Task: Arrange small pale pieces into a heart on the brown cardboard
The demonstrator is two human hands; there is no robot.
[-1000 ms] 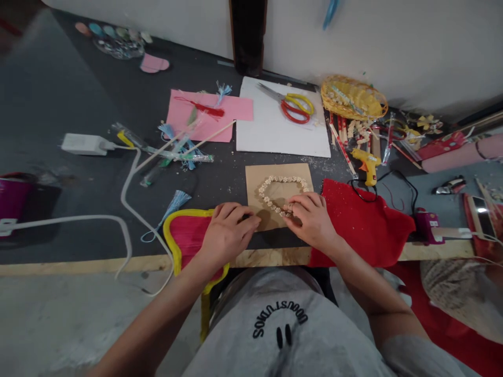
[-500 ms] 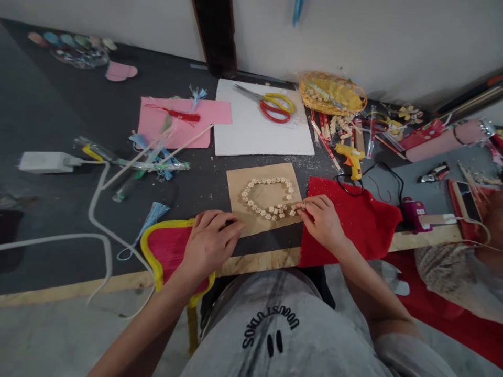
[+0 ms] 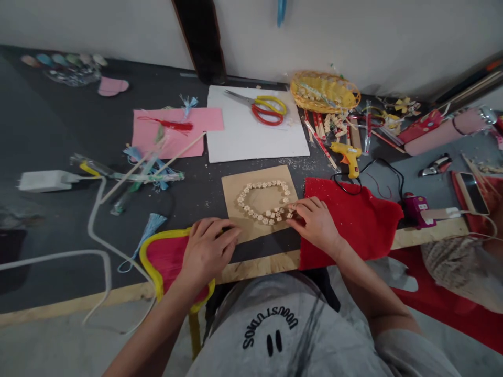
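Bead loop [image 3: 264,185]: one | brown card [image 3: 236,183]: one | right grip [image 3: 316,222]: pinching beads | left grip [image 3: 206,248]: can't tell

A: Main item?
B: Pale chain of small flower-shaped pieces [image 3: 264,185], lying as a rough, uneven loop. Left side rounded.
A: Right side?
B: Pieces crowd into about 2 rows at the near right. Whether the ring closes there: cannot tell.
A: Nearest contact?
B: 1 small pale piece [image 3: 290,214] sits at the fingertips of the right hand [image 3: 314,222], by the chain's near right end. Gripped or only touched: unclear.
A: Support?
B: 1 plain brown card [image 3: 255,233], flat on the worktop [image 3: 204,193], slightly turned. Left hand [image 3: 208,246] overlaps its near left corner in view.
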